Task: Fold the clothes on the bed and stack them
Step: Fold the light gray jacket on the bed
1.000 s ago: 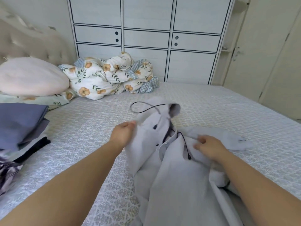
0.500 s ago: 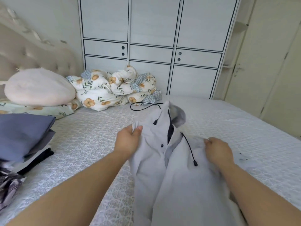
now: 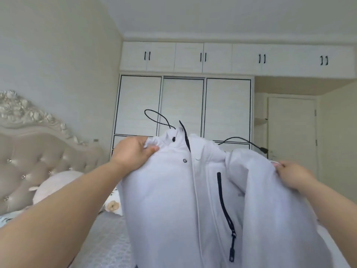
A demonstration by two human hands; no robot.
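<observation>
While I lift: the jacket (image 3: 173, 200) has come up off the bed (image 3: 108, 240), hanging before me
Left hand (image 3: 133, 153): my grip pinches the collar side
Right hand (image 3: 295, 177): clenched on the other shoulder; cords (image 3: 154, 117) swinging
Meaning: shaken out, ready to lay flat; folding not begun

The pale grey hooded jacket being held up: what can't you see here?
Head view only:
- pale grey hooded jacket: hem cut off by the bottom edge.
- right hand: fingertips hidden in the fabric.
- floral quilt: mostly hidden behind the jacket.
- left hand: fingers behind the collar.
</observation>
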